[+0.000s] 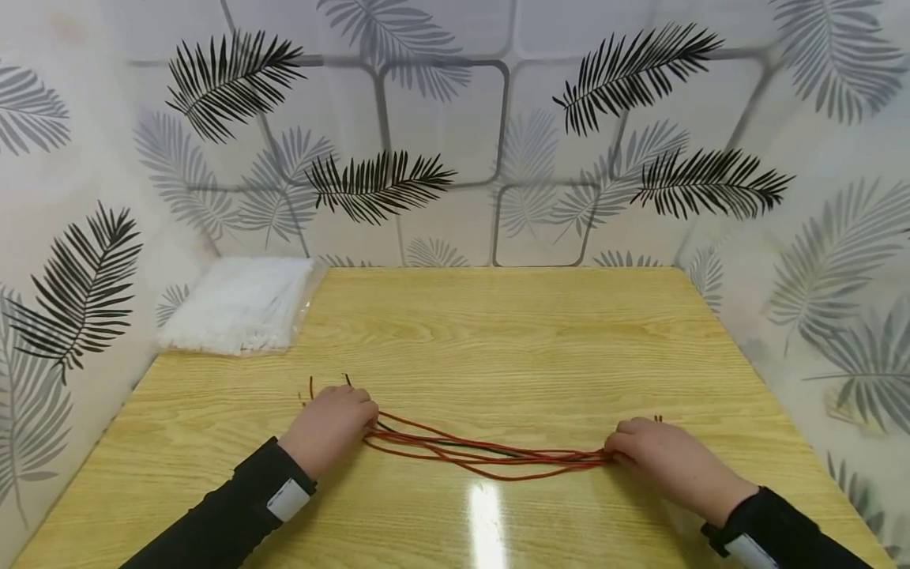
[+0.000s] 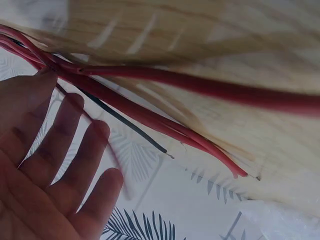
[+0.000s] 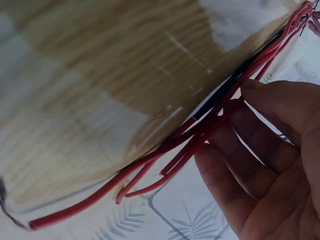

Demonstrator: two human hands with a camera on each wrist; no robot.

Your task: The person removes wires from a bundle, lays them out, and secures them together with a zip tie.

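A loose bundle of red electrical wires point(image 1: 512, 452) stretches between my two hands, low over the wooden table. One black wire point(image 2: 132, 126) runs among them; bare strands stick out of its tip. At the bundle's left end, my left hand point(image 1: 332, 427) pinches the wires between thumb and index finger, with the other fingers spread. My right hand point(image 1: 675, 466) holds the opposite end, its thumb and fingertips on the red wires point(image 3: 240, 82). Past each hand, the wire ends fan out unevenly. One thick red wire end point(image 3: 50, 218) shows bare metal strands.
A clear plastic bag point(image 1: 238, 304) with white contents lies at the table's back left corner. The wooden table point(image 1: 512, 332) meets leaf-patterned walls point(image 1: 441, 126) at the back and both sides. Light glares off the table near its front.
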